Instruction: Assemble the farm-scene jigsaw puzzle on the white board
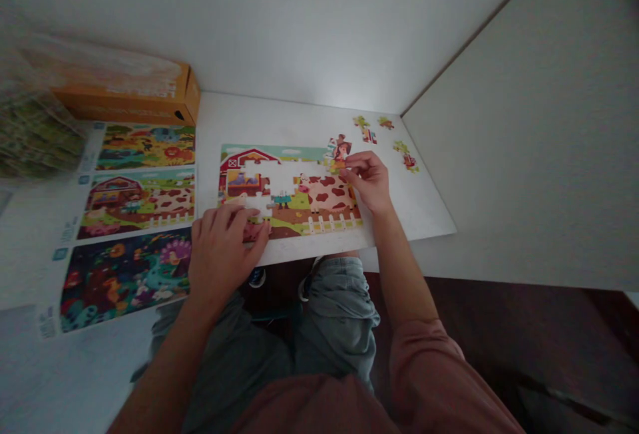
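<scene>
A partly assembled farm jigsaw puzzle (299, 194) with a red barn and a spotted cow lies on the white table (299, 121) in front of me. Gaps show in its middle. My left hand (222, 247) lies flat on the puzzle's lower left corner, fingers together, pressing it down. My right hand (368, 180) is at the puzzle's upper right corner, fingertips pinching a puzzle piece (339, 150) against the edge. Three loose pieces (367, 129) lie beyond it to the right.
A sheet of three reference pictures (134, 221) lies to the left. An orange box (130, 98) and a clear plastic bag (34, 121) sit at the back left. A wall (524, 121) closes the table's right side. My knees are under the front edge.
</scene>
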`<state>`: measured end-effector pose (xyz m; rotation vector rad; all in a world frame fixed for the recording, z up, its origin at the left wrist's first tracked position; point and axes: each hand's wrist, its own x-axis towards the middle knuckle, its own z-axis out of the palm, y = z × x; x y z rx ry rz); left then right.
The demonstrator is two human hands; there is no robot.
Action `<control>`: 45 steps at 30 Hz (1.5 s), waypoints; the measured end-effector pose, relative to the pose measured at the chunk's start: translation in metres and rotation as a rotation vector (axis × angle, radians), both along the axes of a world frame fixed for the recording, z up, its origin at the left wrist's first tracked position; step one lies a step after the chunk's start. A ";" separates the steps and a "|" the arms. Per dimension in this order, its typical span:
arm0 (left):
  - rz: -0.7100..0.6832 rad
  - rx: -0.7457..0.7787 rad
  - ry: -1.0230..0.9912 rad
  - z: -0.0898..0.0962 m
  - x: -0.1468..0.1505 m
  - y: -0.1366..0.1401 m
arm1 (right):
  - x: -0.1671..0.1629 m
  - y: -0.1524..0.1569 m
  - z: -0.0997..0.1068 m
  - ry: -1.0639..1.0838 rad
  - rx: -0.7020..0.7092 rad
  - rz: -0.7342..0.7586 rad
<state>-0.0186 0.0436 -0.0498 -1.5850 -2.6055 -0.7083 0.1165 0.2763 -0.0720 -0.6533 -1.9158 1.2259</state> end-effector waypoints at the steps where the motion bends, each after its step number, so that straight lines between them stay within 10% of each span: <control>1: 0.000 -0.006 0.008 0.000 0.000 0.000 | 0.000 0.000 0.000 0.003 -0.007 0.003; 45: 0.006 -0.013 0.043 0.001 0.002 0.001 | 0.003 0.000 0.003 0.024 -0.022 0.039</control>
